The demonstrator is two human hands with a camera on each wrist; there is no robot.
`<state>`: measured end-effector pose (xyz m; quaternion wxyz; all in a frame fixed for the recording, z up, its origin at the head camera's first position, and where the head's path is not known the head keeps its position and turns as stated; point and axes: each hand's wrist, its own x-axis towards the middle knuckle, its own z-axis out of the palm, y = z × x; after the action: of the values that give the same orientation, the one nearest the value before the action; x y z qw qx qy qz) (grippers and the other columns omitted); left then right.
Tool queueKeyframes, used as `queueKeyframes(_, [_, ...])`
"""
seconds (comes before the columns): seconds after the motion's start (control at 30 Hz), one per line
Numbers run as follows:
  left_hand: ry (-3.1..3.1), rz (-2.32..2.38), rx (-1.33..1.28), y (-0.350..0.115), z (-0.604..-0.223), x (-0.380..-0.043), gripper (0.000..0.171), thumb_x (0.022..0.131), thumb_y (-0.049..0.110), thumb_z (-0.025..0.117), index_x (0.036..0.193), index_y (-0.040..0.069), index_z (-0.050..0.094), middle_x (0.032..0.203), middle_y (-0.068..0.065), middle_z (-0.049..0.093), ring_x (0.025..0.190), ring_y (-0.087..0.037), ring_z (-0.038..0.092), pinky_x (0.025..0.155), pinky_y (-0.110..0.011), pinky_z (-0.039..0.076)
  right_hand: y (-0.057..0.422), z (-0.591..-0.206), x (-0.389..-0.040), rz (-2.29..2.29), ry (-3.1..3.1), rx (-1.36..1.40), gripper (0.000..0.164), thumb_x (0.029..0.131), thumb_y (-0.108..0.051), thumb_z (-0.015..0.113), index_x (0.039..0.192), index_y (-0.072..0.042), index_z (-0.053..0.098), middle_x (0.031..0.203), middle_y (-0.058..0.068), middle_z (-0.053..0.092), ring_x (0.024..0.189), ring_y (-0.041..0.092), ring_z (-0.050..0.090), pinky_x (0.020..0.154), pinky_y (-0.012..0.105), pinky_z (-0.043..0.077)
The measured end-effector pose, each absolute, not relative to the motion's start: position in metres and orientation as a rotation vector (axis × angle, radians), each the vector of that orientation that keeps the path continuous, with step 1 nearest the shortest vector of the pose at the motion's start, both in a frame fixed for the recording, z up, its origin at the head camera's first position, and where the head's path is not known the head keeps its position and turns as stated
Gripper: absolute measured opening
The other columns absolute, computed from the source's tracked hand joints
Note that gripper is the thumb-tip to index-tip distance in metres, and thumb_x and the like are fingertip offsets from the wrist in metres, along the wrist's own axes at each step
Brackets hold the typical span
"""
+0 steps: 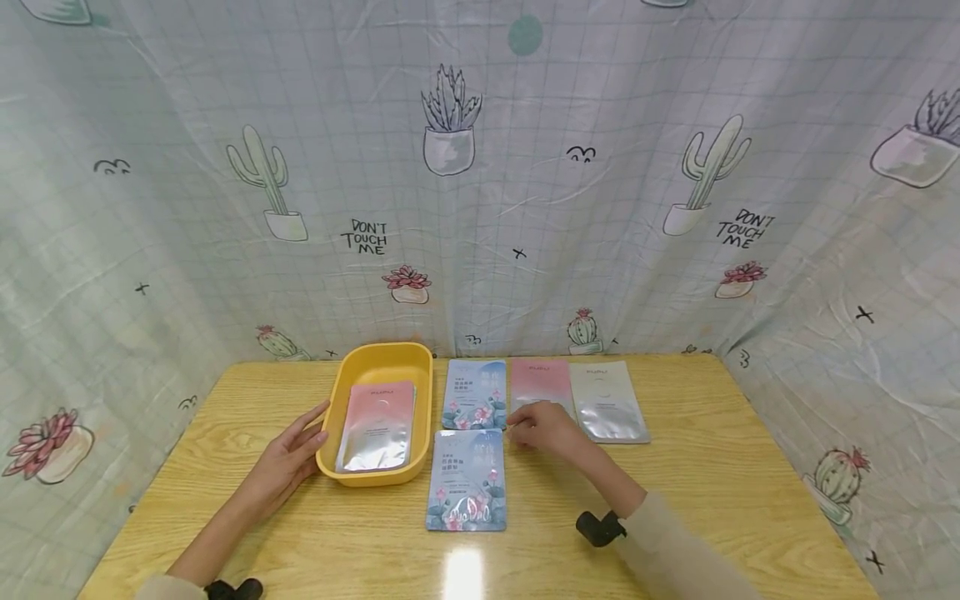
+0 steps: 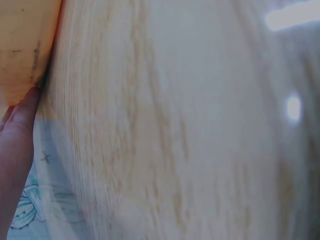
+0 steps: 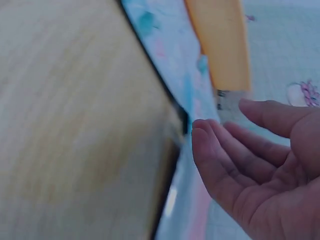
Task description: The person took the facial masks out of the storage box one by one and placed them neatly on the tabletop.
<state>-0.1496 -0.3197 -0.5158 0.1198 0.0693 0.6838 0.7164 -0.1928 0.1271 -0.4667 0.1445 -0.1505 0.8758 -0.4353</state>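
Note:
My left hand [image 1: 288,458] touches the left side of a yellow plastic bin [image 1: 390,363]. In the left wrist view its straight fingers [image 2: 26,107] lie along the bin's outer wall. A pink-and-silver sachet [image 1: 377,425] lies in the bin, its edges covering something beneath. Over the table, my right hand [image 1: 546,427] is beside the corners of two blue floral sachets, one farther back [image 1: 474,393] and one nearer [image 1: 467,481]. It partly covers a pink sachet [image 1: 538,379]. Nothing shows between its thumb and loosely bent fingers in the right wrist view.
A cream-and-silver sachet [image 1: 609,402] lies at the right end of the back row. Wood-grain table [image 1: 720,500] surrounds the items. A curtain printed with cacti [image 1: 480,233] hangs behind and along both sides.

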Motion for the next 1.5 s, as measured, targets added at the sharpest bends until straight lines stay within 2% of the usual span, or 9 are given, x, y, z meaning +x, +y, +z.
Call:
queueKeyframes(0.17, [1.989,2.103,0.222,-0.323,-0.515,-0.149,0.062,0.111,0.017,0.045,0.165,0.016,0.015,0.153,-0.005,0.041,0.128,-0.008,0.057,0.097,-0.030,0.054,0.119,-0.450,-0.202,-1.296,2.496,-0.557,0.024,0.100,-0.010,0.064,0.118,0.004,0.072,0.107,0.015,0.074,0.091,0.029,0.071,0.076,0.035,0.059])
queueKeyframes(0.4, [1.975,2.109,0.206,-0.325,-0.516,-0.148,0.062,0.111,0.016,0.045,0.165,0.015,0.014,0.145,0.007,0.048,0.127,-0.008,0.058,0.096,-0.030,0.054,0.082,-0.441,-0.224,-1.324,2.455,-0.718,0.023,0.103,-0.026,0.063,0.121,-0.015,0.074,0.115,0.001,0.074,0.105,0.021,0.070,0.089,0.034,0.057])
queueKeyframes(0.53, [1.995,2.094,0.171,-0.324,-0.517,-0.147,0.062,0.111,0.018,0.046,0.165,0.016,0.016,0.148,0.002,0.045,0.126,-0.005,0.058,0.097,-0.029,0.053,0.054,-0.437,-0.238,-1.405,2.322,-0.757,0.029,0.103,-0.030,0.064,0.124,-0.014,0.073,0.117,0.001,0.073,0.107,0.024,0.070,0.092,0.040,0.057])
queueKeyframes(0.73, [2.018,2.079,0.183,-0.321,-0.517,-0.147,0.062,0.111,0.017,0.045,0.165,0.014,0.014,0.160,-0.018,0.031,0.127,-0.004,0.056,0.097,-0.029,0.053,0.016,-0.438,-0.251,-1.579,2.116,-0.735,0.030,0.103,-0.022,0.064,0.127,-0.006,0.070,0.124,0.012,0.070,0.114,0.034,0.067,0.096,0.043,0.056])
queueKeyframes(1.0, [2.023,2.089,0.206,-0.322,-0.516,-0.148,0.061,0.111,0.017,0.044,0.165,0.015,0.015,0.158,-0.013,0.035,0.128,-0.004,0.055,0.098,-0.029,0.053,-0.031,-0.435,-0.263,-1.550,2.224,-0.593,0.030,0.101,-0.021,0.066,0.124,-0.004,0.073,0.119,0.008,0.072,0.113,0.034,0.067,0.092,0.036,0.057])
queueKeyframes(1.13, [2.030,2.095,0.189,-0.321,-0.515,-0.148,0.060,0.111,0.016,0.045,0.165,0.015,0.017,0.158,-0.014,0.036,0.127,-0.005,0.056,0.097,-0.029,0.053,-0.054,-0.440,-0.271,-1.501,2.339,-0.555,0.030,0.099,-0.022,0.069,0.122,-0.003,0.074,0.115,0.006,0.073,0.105,0.023,0.068,0.089,0.030,0.057])
queueKeyframes(1.27, [2.036,2.083,0.184,-0.318,-0.515,-0.148,0.061,0.111,0.017,0.045,0.165,0.014,0.016,0.161,-0.024,0.026,0.127,-0.005,0.056,0.097,-0.029,0.053,-0.073,-0.451,-0.277,-1.518,2.369,-0.507,0.029,0.095,-0.016,0.073,0.120,0.001,0.074,0.110,0.007,0.074,0.095,0.015,0.066,0.085,0.023,0.055])
queueKeyframes(1.37, [2.037,2.063,0.173,-0.317,-0.515,-0.148,0.062,0.111,0.019,0.046,0.165,0.015,0.016,0.162,-0.026,0.022,0.127,-0.004,0.056,0.097,-0.030,0.053,-0.081,-0.457,-0.277,-1.541,2.345,-0.447,0.030,0.092,-0.010,0.076,0.119,0.003,0.073,0.110,0.010,0.074,0.092,0.016,0.065,0.085,0.023,0.055])
queueKeyframes(1.5, [2.038,2.066,0.155,-0.317,-0.515,-0.148,0.062,0.110,0.020,0.047,0.165,0.017,0.017,0.160,-0.017,0.030,0.127,-0.003,0.056,0.097,-0.030,0.053,-0.088,-0.459,-0.275,-1.519,2.365,-0.377,0.032,0.090,-0.005,0.077,0.121,0.003,0.072,0.119,0.015,0.071,0.099,0.021,0.064,0.090,0.028,0.055])
